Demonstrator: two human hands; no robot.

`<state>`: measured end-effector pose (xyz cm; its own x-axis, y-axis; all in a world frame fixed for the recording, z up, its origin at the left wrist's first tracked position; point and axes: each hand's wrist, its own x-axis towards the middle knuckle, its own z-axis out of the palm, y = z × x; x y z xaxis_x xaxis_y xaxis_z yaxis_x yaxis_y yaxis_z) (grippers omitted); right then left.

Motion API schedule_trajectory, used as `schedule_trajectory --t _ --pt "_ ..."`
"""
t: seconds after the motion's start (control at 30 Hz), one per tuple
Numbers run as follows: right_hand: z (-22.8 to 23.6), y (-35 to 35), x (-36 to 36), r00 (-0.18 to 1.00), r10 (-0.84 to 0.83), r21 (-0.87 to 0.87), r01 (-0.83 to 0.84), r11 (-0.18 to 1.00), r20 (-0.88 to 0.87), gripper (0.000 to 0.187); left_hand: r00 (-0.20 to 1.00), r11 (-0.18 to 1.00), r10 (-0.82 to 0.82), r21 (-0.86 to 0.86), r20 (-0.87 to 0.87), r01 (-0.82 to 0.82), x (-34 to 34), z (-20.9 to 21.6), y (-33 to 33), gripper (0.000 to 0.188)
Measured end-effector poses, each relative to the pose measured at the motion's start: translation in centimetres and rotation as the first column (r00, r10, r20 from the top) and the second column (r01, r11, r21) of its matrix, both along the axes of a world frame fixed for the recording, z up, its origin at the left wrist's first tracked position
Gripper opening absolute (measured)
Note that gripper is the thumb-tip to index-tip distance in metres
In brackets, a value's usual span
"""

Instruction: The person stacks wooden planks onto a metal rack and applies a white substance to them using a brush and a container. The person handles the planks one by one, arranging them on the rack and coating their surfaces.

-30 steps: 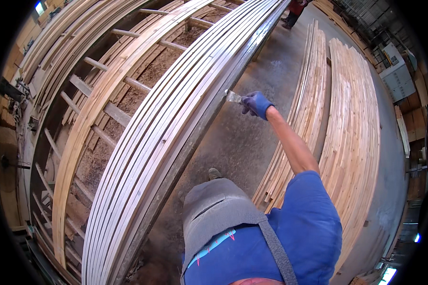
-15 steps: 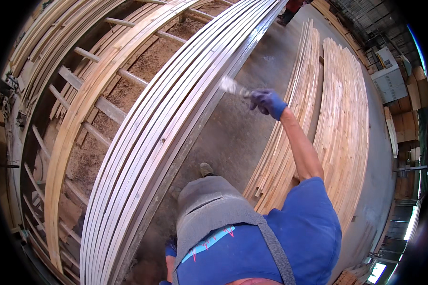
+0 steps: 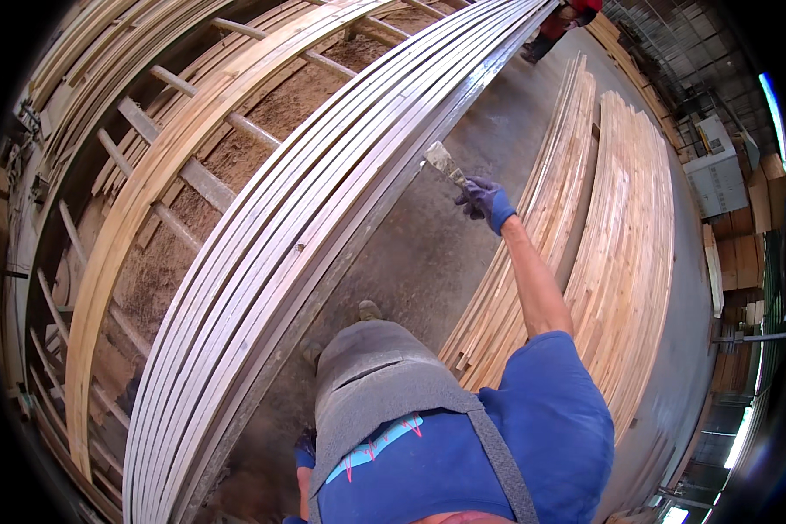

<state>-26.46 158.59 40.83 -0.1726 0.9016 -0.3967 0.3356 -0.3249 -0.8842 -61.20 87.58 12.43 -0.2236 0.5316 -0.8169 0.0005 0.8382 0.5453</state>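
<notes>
A paintbrush (image 3: 444, 164) with whitish bristles is in my right hand (image 3: 487, 203), which wears a purple-blue glove and is closed round the handle. The bristles point up and left, close to the metal edge (image 3: 391, 196) of the bench; whether they touch it I cannot tell. Beyond that edge lie several long boards (image 3: 279, 236) side by side, whitish on top, with one small knot-like mark. Low beside my apron, my left hand (image 3: 305, 447) shows only in part in a dark glove, its fingers mostly hidden.
On the right, two stacks of bare boards (image 3: 620, 253) lie along the floor. A rack with round crossbars (image 3: 179, 225) stands over sawdust on the left, carrying a bare plank (image 3: 140, 194). A co-worker in red (image 3: 576, 13) stands at the far end.
The brush was smeared by motion and is now sharp, a little farther right in the picture. My right hand is slightly lower. The view has shifted, and more of the co-worker shows.
</notes>
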Motion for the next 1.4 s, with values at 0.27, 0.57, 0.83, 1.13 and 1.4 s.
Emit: schedule_trajectory --t 0.27,0.57,0.83,1.13,1.4 --pt "-2.9 -3.6 -0.1 0.993 0.081 0.010 -0.081 0.997 -0.082 0.034 0.993 0.989 -0.083 0.114 -0.088 0.093 1.2 1.0 -1.0 0.038" --pt "-4.1 -3.1 2.8 0.982 -0.096 0.031 0.102 0.994 -0.164 0.033 0.999 0.995 0.051 -0.090 -0.002 -0.051 -1.0 4.4 2.3 0.039" --pt "-6.1 -3.2 0.4 0.989 -0.120 0.112 0.129 0.985 -0.084 0.031 0.997 0.989 0.080 -0.128 -0.005 -0.080 -1.3 5.1 2.3 0.039" --pt "-6.7 -4.5 -1.2 0.993 -0.102 0.289 0.115 0.950 -0.057 0.029 0.993 0.982 0.113 -0.155 0.016 -0.109 -1.2 5.0 2.1 0.040" --pt "-6.2 -5.0 -0.9 0.995 -0.046 0.262 0.022 0.965 0.084 0.028 0.990 0.980 0.135 -0.151 0.041 -0.128 -1.4 4.6 3.4 0.041"
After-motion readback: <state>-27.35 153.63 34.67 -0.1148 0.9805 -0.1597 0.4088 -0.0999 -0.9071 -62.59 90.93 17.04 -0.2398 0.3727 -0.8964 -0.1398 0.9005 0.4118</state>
